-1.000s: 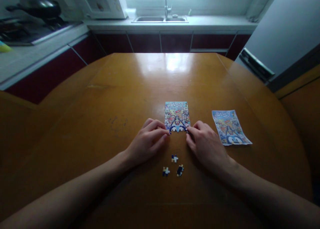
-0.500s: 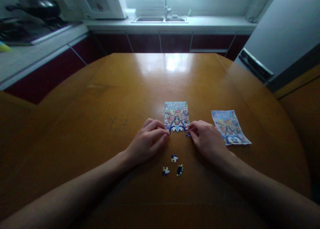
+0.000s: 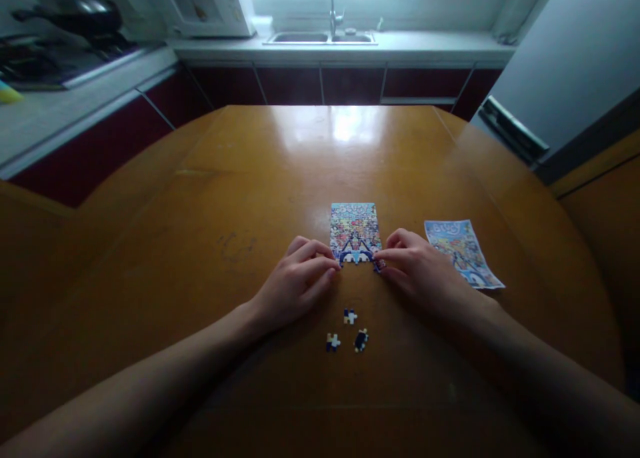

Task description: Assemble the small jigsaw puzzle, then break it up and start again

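Observation:
A nearly whole jigsaw puzzle (image 3: 355, 228) with a crowded, colourful picture lies flat on the table, its near edge jagged. My left hand (image 3: 300, 278) is closed, with the fingertips at the puzzle's lower left corner. At the lower right corner, my right hand (image 3: 420, 268) has its index finger and thumb around a corner piece (image 3: 380, 265); whether that piece is joined to the rest, I cannot tell. Nearer to me lie three loose pieces: a dark and white one (image 3: 350, 316), another with a white tab (image 3: 333, 342), and a mostly dark one (image 3: 361, 340).
A creased paper sheet (image 3: 463, 248) with the same picture lies to the right, partly behind my right hand. The round-ended wooden table (image 3: 225, 198) fills most of the view. Behind it are a counter with a sink (image 3: 320, 39), and a black pan (image 3: 75, 11) on the left.
My right hand's fingers have loosened and spread a little at the lower right corner, showing more of the corner piece. My left hand and the loose pieces have stayed in place.

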{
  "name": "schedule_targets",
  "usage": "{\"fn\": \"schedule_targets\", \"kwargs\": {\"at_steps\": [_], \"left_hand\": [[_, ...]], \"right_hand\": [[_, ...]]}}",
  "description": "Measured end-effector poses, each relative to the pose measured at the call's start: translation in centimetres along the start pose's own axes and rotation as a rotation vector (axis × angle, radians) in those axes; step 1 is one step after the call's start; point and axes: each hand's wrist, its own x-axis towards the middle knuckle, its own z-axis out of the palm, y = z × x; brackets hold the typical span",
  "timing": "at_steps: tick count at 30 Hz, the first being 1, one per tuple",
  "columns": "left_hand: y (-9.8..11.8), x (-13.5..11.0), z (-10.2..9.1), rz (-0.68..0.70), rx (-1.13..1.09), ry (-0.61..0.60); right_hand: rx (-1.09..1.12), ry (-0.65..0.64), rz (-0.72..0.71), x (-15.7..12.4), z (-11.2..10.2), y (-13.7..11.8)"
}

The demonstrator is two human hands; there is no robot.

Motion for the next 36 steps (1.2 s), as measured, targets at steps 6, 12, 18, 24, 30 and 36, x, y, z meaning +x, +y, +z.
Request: {"fn": "schedule_targets", "kwargs": {"at_steps": [6, 12, 18, 24, 30, 36], "left_hand": [[-0.01, -0.07, 0.04, -0.001, 0.001, 0.003], [0.00, -0.05, -0.01, -0.005, 0.001, -0.007], [-0.02, -0.05, 0.00, -0.016, -0.004, -0.006], [0.07, 0.05, -0.11, -0.003, 0.004, -0.014], [-0.09, -0.08, 0.01, -0.012, -0.003, -0.016], [0.03, -0.01, -0.04, -0.009, 0.006, -0.014]], "right_hand": [[0.012, 0.025, 0.031, -0.03, 0.41, 0.05], [0.009, 0.042, 0.053, 0.03, 0.57, -0.17], [0.012, 0.068, 0.058, 0.28, 0.42, 0.07], [0.034, 0.061, 0.104, 0.39, 0.32, 0.22], [0.047, 0.098, 0.108, 0.32, 0.27, -0.05], [0.020, 0.079, 0.044, 0.26, 0.43, -0.17]]}}
